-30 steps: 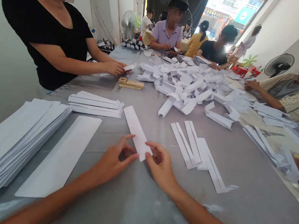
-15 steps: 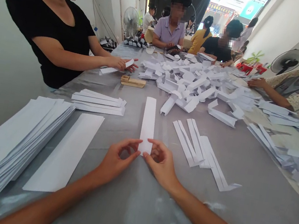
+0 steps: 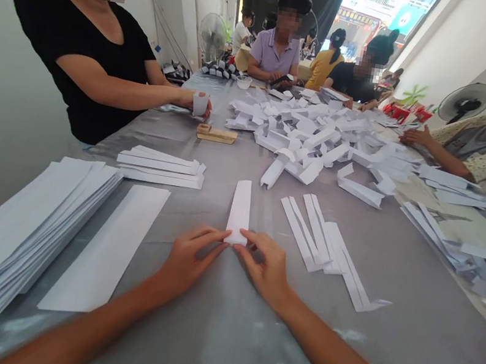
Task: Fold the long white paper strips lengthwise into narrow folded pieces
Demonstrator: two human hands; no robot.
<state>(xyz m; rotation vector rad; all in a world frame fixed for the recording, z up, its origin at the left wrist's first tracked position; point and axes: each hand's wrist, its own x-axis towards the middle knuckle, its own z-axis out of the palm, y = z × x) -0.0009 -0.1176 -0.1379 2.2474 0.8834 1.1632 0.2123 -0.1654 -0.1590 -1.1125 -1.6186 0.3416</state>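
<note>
Head view | left hand [image 3: 186, 256] and right hand [image 3: 266, 267] are pressing their fingertips onto the near end of the paper strip [image 3: 240, 209], fingers stretched nearly flat, not curled around it | strip is lying lengthwise on the grey table [image 3: 219, 321], between a loose sheet [image 3: 108, 246] and cut strips [image 3: 322, 239].

Left grip [image 3: 186, 257], right grip [image 3: 266, 268], forearms: bare.

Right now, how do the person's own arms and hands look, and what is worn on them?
The left hand and right hand wear no gloves or rings. No sleeve shows up to the picture's edge, and no watch or bracelet is visible.
</note>
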